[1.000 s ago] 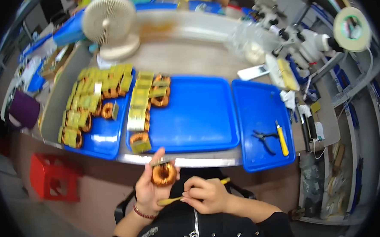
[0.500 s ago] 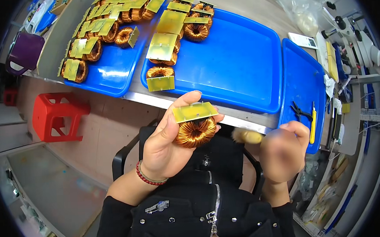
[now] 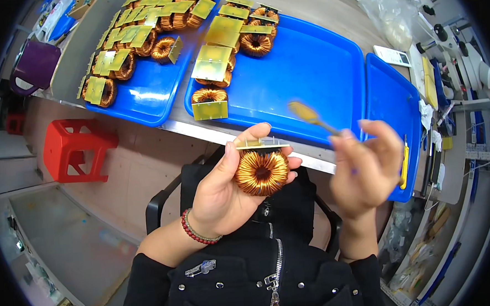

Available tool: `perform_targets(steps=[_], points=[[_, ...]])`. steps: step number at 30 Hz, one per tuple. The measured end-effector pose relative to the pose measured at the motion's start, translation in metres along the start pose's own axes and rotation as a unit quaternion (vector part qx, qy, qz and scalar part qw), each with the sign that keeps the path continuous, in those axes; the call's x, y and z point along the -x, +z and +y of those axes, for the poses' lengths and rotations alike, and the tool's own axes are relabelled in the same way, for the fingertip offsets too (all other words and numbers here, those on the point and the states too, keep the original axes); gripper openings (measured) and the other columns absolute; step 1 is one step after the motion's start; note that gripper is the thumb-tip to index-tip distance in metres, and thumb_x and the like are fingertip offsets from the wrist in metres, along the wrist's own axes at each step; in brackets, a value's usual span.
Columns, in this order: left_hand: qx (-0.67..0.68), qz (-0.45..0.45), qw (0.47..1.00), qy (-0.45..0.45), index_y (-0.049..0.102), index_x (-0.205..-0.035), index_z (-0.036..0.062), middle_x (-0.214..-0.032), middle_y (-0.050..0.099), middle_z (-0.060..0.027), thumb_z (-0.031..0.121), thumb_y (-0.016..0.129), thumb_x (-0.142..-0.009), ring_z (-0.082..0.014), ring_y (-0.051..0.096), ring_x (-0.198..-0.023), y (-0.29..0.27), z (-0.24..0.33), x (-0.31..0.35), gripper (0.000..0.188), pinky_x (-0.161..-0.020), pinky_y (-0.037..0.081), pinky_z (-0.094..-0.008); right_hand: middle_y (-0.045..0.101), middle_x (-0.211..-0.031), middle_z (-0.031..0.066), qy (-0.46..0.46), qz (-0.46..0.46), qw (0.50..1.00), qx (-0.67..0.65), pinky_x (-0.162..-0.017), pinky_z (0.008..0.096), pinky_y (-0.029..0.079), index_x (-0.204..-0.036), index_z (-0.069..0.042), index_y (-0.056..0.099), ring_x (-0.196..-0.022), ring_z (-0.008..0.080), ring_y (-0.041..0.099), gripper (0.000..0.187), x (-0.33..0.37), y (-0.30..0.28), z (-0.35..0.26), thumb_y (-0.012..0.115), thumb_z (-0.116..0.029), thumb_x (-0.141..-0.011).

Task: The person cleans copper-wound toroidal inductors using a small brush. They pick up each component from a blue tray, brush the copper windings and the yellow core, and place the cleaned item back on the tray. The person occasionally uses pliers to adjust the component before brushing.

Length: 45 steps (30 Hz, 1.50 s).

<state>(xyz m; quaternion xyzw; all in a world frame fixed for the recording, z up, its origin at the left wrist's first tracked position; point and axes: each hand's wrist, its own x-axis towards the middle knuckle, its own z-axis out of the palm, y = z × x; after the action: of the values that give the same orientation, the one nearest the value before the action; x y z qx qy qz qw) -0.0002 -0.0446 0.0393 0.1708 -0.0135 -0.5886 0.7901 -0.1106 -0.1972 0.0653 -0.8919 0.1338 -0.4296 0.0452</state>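
My left hand (image 3: 217,196) is closed around a copper-wound toroidal coil (image 3: 247,174), held just in front of the table edge. A thin yellow board (image 3: 264,147) sits on top of the coil, nearly edge-on, with thin pins standing up from it. To the right, my right hand (image 3: 365,169) is closed on a small brush (image 3: 304,112), blurred by motion. Its yellowish head points up and left, over the front edge of the middle blue tray (image 3: 312,66). The brush is apart from the coil.
Several finished-looking coils with yellow boards (image 3: 210,63) stand in the middle tray's left part. More crowd the left blue tray (image 3: 143,105). A yellow-handled tool (image 3: 405,167) lies in the right blue tray (image 3: 385,79). A red stool (image 3: 81,145) stands at the left.
My right hand has turned and lifted the brush, whose head now points up and left. My left hand has tilted the coil so its board shows edge-on, and shifted slightly right.
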Motion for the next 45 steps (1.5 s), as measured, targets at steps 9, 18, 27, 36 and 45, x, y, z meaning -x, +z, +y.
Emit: perform_targets(steps=[9,18,27,36,45], points=[[-0.013,-0.03,0.999,0.014,0.029,-0.133,0.0132,-0.122,0.045,-0.0193,0.045,0.022,-0.094,-0.0319,0.045,-0.116,-0.003,0.001,-0.002,0.051,-0.096,0.038,-0.0446,0.045,-0.106,0.0103,0.253,-0.117,0.859,-0.429,-0.061,0.02,0.037,-0.102,-0.004,0.055,-0.072,0.0074,0.042,0.049,-0.004,-0.01,-0.013,0.079,-0.013,-0.061],[-0.058,-0.068,0.994,0.07,0.029,-0.131,0.0077,-0.116,0.048,-0.0174,0.033,0.031,-0.096,-0.0286,0.049,-0.112,-0.016,-0.001,0.001,0.043,-0.096,0.04,-0.0409,0.057,-0.086,0.0097,0.085,-0.11,0.959,-0.248,-0.056,0.0258,0.042,-0.095,-0.003,0.064,-0.069,0.0162,0.056,0.022,0.001,-0.001,-0.01,0.066,-0.012,-0.075],[0.014,0.011,1.0,-0.006,0.035,-0.115,0.0115,-0.097,0.058,-0.0187,0.033,0.031,-0.096,-0.0301,0.064,-0.077,-0.02,-0.001,0.003,0.029,-0.059,0.054,-0.032,0.056,-0.089,0.0131,0.125,-0.056,0.979,-0.153,-0.054,0.0242,0.041,-0.084,-0.003,0.064,-0.062,0.0173,0.052,0.018,0.026,-0.011,0.003,0.071,-0.004,-0.067],[0.094,0.045,0.992,-0.073,0.055,-0.094,0.0007,-0.085,0.06,-0.0146,0.037,0.028,-0.096,-0.0224,0.055,-0.065,-0.02,-0.006,-0.005,0.045,-0.056,0.042,-0.0299,0.055,-0.096,0.0129,0.218,-0.111,0.944,-0.22,-0.05,0.0206,0.04,-0.079,0.001,0.065,-0.06,0.0108,0.051,0.008,0.039,-0.004,0.016,0.068,0.002,-0.071],[0.163,-0.008,0.98,-0.109,0.054,-0.1,0.0017,-0.089,0.055,-0.0102,0.045,0.027,-0.094,-0.0193,0.05,-0.077,-0.013,-0.014,-0.012,0.052,-0.064,0.043,-0.0289,0.046,-0.113,0.0053,0.296,-0.255,0.777,-0.494,-0.058,0.0165,0.038,-0.126,0.0,0.043,-0.07,0.0041,0.042,0.091,0.011,0.014,-0.023,0.086,-0.01,-0.047]])
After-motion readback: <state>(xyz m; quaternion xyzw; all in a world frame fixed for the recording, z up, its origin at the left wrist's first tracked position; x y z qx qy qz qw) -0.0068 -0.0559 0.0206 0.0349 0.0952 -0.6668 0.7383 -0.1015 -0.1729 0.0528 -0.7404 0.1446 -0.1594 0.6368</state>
